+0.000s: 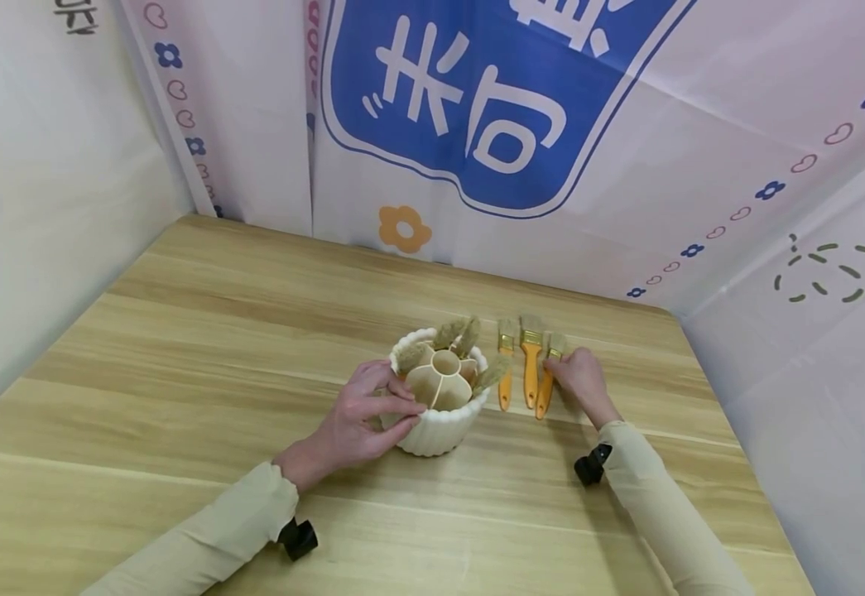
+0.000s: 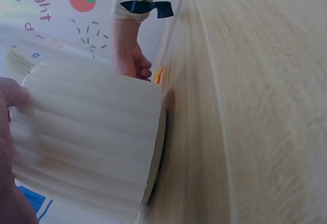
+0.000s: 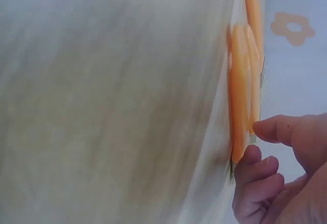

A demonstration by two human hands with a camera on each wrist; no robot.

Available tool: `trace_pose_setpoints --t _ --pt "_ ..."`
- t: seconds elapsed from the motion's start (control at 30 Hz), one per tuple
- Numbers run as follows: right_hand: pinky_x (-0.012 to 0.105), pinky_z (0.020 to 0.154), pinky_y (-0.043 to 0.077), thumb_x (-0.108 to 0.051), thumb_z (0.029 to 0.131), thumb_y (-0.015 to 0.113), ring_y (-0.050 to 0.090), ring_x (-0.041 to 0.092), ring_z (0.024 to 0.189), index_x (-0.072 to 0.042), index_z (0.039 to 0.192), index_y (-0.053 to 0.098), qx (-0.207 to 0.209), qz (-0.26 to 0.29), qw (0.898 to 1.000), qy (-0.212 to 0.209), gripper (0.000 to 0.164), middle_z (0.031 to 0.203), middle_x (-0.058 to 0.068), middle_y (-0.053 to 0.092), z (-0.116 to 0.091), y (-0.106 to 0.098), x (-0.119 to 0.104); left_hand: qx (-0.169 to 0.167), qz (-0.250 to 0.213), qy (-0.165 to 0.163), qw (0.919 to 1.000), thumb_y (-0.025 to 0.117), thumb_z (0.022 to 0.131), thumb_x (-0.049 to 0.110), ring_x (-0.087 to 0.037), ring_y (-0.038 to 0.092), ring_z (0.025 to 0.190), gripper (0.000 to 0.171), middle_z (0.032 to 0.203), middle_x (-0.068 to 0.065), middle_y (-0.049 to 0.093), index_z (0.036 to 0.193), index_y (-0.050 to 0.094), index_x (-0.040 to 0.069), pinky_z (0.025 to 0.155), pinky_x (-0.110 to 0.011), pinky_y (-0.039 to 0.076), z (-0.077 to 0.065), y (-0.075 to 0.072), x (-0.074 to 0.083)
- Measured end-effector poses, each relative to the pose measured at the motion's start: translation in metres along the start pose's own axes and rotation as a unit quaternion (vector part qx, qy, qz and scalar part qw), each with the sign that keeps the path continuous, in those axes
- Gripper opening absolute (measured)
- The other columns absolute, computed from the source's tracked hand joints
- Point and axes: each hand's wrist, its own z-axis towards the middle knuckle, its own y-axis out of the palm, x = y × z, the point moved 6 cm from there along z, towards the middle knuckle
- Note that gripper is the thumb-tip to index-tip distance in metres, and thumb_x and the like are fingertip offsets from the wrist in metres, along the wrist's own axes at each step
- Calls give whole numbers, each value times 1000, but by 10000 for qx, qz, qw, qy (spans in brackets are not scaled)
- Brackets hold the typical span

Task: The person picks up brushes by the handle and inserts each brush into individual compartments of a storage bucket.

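Note:
A white ribbed pot (image 1: 439, 434) stands on the table with a petal-shaped divider (image 1: 447, 362) inside. Several tan, bristly heads (image 1: 450, 333) stick up around its rim. My left hand (image 1: 372, 410) holds the pot's near left rim; the left wrist view shows the ribbed side (image 2: 92, 132) close up, with fingertips at the rim. Right of the pot lie three paintbrushes with orange handles, bristles pointing away: a left one (image 1: 505, 385), a wider middle one (image 1: 531, 364) and a right one (image 1: 545, 393). My right hand (image 1: 583, 382) pinches the right paintbrush near its metal band, thumb against fingertips.
The wood-grain table (image 1: 253, 348) ends at a printed backdrop (image 1: 268, 149) behind and a white sheet on each side. Each wrist carries a black strapped device, one (image 1: 298, 540) at the left cuff and one (image 1: 593, 465) at the right.

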Motion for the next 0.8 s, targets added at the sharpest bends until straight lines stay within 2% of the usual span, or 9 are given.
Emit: trace_pose_setpoints --t 0.13,0.37,0.57,0.8 --pt "20 39 25 -31 86 59 30 8 41 -16 51 36 -31 -248 9997 40 45 44 -7 30 1 0 -4 -29 30 -20 10000 62 90 22 -17 56 79 20 78 -3 59 80 74 9 84 -44 43 0 0 -1" --pt "20 39 27 -31 85 59 37 11 46 -13 57 39 180 -598 9980 75 39 49 -4 34 5 0 -7 -48 52 -59 10000 63 89 22 -18 56 79 19 78 -3 59 80 74 9 84 -45 43 -1 -1 -1" --pt "20 39 28 -28 87 58 36 10 43 -13 56 38 154 -532 9984 64 39 47 -5 33 6 -1 -6 -95 103 -82 9999 64 88 21 -17 56 80 19 79 -3 60 79 74 9 84 -46 43 -1 0 1" --pt "20 41 31 -25 86 58 40 12 48 -12 61 40 160 -479 9986 147 34 51 -3 37 9 -2 -3 -102 156 -77 9998 64 89 21 -17 57 79 19 79 -3 60 80 74 9 83 -47 43 0 -1 2"
